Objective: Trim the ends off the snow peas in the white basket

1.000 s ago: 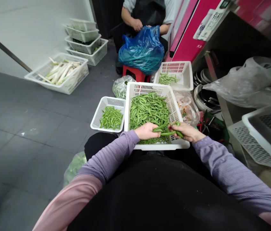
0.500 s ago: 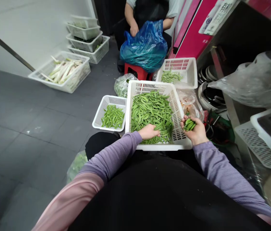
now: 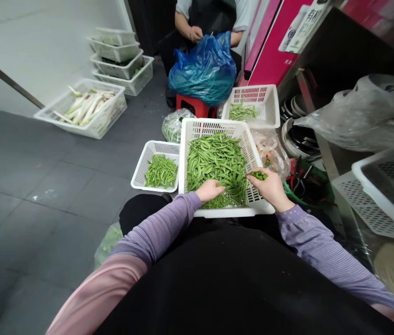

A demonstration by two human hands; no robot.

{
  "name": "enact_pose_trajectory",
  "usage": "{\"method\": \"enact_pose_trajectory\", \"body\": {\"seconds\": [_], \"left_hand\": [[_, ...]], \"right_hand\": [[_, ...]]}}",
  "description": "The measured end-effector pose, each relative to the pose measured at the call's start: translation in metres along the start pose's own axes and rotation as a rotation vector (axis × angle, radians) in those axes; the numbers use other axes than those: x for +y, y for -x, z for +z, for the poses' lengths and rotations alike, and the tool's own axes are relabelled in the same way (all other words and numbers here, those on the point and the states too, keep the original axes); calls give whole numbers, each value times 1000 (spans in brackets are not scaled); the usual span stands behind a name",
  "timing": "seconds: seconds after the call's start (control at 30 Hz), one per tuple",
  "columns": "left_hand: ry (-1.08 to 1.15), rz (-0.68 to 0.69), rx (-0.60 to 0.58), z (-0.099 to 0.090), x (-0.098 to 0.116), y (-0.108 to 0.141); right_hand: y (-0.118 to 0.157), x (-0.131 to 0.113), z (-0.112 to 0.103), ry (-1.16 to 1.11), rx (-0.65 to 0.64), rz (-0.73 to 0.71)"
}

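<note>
While the left hand (image 3: 210,190) reaches palm-down into the near part of the large white basket (image 3: 234,213), its fingers are narrow, drawn together at the green pods (image 3: 216,156); whether they pinch one, cannot tell. Right hand (image 3: 269,187) above the near right corner, fingers curled around a small bunch of pods (image 3: 260,176). The green pods lie heaped across the large basket, with finer green bits at its near edge.

Just left, small white basket (image 3: 141,183): shorter-looking green pieces (image 3: 162,170) inside. Just right, clear bag (image 3: 273,156) with orange scraps.

Beyond the large basket, a clear bag of greens (image 3: 174,126) to the left, a white basket (image 3: 273,109) of thin green stems (image 3: 241,111) to the right. Farther left, white basket (image 3: 113,118) of pale stalks (image 3: 88,107); stacked baskets (image 3: 123,70) behind. Far centre: blue bag (image 3: 204,70) above a red stool (image 3: 197,107), another person's hand (image 3: 194,34) at the bag's top.
</note>
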State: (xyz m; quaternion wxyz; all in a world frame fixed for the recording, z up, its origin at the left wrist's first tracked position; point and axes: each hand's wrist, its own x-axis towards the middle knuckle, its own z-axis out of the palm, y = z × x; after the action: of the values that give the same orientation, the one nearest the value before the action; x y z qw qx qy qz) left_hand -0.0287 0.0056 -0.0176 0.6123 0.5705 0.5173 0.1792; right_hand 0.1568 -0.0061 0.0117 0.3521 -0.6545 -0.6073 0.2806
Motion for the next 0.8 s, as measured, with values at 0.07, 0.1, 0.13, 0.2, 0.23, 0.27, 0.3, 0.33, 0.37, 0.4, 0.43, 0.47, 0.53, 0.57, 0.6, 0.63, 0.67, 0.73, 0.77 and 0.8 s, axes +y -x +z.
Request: {"method": "enact_pose_trajectory", "body": {"seconds": [0.07,0.1,0.13,0.2,0.23,0.27,0.3,0.33,0.37,0.4,0.43,0.47,0.53,0.57,0.6,0.63,0.67,0.73,0.77,0.8], "left_hand": [[111,-5,46,1,6,3],[160,2,23,2,9,5],[191,18,-11,3,12,7],[197,55,-51,5,17,11],[185,72,-55,5,18,12],[170,85,-57,5,18,12],[162,89,-61,5,18,12],[163,82,-72,5,17,12],[170,63,-89,4,16,11],[178,41,-108,4,15,10],[180,18,-131,3,13,8],[165,-3,-146,2,10,6],[33,-20,-108,0,3,-1],[-81,-20,-61,-1,-1,-5],[-205,-28,-8,-2,-5,-9],[-311,-43,39,-3,-9,-12],[-370,-56,69,-2,-11,-13],[-298,-50,70,-1,-10,-13],[-190,-24,51,1,-8,-11],[-69,14,19,3,-4,-8]], "right_hand": [[1,4,-2,321,-78,-158],[4,5,0,428,-140,-229],[7,5,4,506,-199,-290],[13,4,13,611,-268,-385],[15,3,16,647,-275,-415],[17,1,19,669,-275,-436],[18,0,21,676,-276,-451],[19,-1,22,664,-280,-462],[19,-3,22,628,-289,-466],[19,-5,22,566,-298,-462],[20,-7,21,483,-303,-444],[20,-9,21,388,-298,-408],[18,-12,17,190,-247,-272],[17,-14,14,82,-199,-183],[15,-14,10,-36,-146,-92],[13,-14,6,-162,-102,-10],[11,-14,2,-287,-73,56],[9,-11,-5,-487,-68,142],[9,-10,-7,-547,-83,171],[10,-9,-6,-584,-97,198]]}}
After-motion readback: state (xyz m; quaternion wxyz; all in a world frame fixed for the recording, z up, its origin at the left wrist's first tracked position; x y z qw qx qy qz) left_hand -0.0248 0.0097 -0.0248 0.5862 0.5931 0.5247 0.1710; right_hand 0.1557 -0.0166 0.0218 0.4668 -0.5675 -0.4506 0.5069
